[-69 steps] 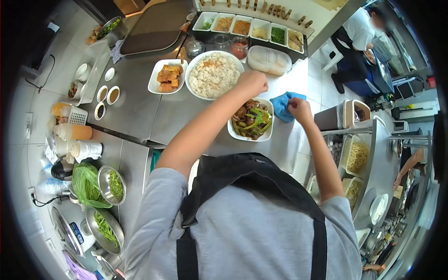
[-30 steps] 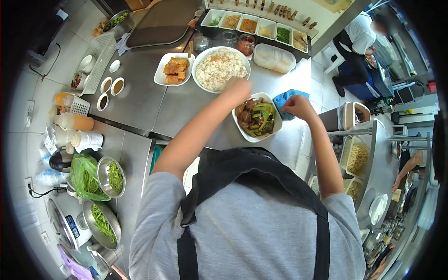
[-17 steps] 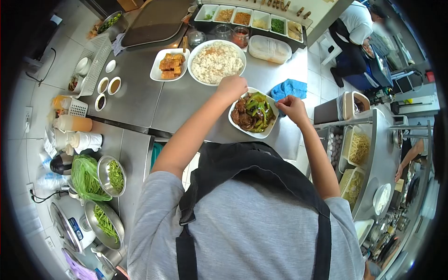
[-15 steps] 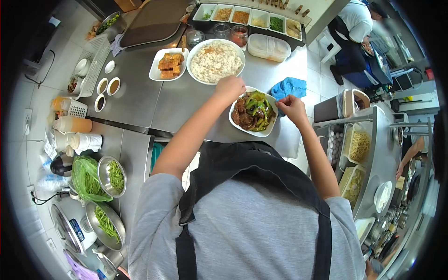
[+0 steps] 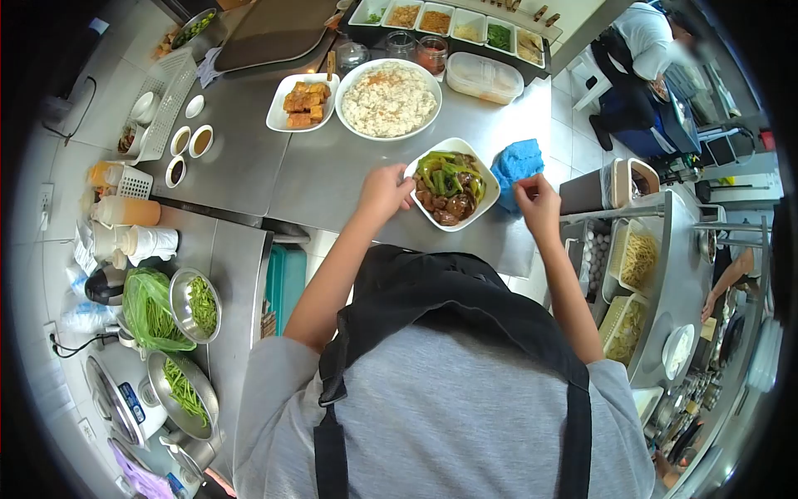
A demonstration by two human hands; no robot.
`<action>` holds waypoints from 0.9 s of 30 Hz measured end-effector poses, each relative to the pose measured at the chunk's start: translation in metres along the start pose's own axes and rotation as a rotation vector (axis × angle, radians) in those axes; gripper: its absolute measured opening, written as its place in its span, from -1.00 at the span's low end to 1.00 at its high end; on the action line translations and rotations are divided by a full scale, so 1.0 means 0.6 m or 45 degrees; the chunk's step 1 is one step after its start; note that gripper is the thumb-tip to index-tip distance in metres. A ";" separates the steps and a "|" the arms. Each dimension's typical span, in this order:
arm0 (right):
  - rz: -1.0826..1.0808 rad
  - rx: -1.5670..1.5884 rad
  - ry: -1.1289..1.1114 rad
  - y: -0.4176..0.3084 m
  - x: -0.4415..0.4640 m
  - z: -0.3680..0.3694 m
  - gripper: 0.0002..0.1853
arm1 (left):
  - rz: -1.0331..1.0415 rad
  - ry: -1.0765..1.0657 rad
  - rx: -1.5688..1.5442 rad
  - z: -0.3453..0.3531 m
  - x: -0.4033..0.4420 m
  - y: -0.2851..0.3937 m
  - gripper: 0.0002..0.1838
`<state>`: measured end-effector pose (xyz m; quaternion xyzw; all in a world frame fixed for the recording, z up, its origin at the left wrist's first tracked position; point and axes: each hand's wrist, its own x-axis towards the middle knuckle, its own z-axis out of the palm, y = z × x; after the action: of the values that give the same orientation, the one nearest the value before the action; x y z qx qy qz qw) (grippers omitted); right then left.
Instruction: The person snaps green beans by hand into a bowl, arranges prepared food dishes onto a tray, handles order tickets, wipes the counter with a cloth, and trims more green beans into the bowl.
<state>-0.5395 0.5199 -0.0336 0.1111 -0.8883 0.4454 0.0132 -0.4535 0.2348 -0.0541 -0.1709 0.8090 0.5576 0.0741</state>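
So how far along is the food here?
The rice bowl and bowl of fried pieces look done: both are filled, with neither hand on them. In hand is the bowl of meat and greens, already filled, the left hand at its rim and right hand by the blue cloth. Perhaps some tidying remains, as the cloth lies bunched beside that bowl.

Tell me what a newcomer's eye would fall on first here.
Probably the big rice bowl on the steel counter, beside a dish of golden blocks. Closer in, the left hand is at the rim of a dish of brown pieces and greens, the right hand by a blue cloth.
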 end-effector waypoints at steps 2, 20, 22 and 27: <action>-0.191 -0.311 -0.127 0.083 -0.002 0.032 -0.84 | -0.076 -0.034 -0.221 0.004 -0.012 -0.012 -0.66; -0.321 -0.200 -0.428 -0.042 0.126 0.093 -0.88 | -0.091 -0.034 -0.451 0.017 -0.023 -0.026 -0.56; -0.357 -0.246 -0.388 -0.036 0.121 0.092 -0.90 | -0.133 -0.021 -0.504 0.021 -0.022 -0.027 -0.57; -0.196 -0.493 -0.612 -0.038 0.113 0.026 -0.79 | -0.152 0.043 -0.595 0.025 -0.025 -0.023 -0.60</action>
<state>-0.5994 0.4816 -0.0169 0.2757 -0.9232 0.2265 -0.1426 -0.4354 0.2470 -0.0671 -0.2401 0.6477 0.7212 0.0520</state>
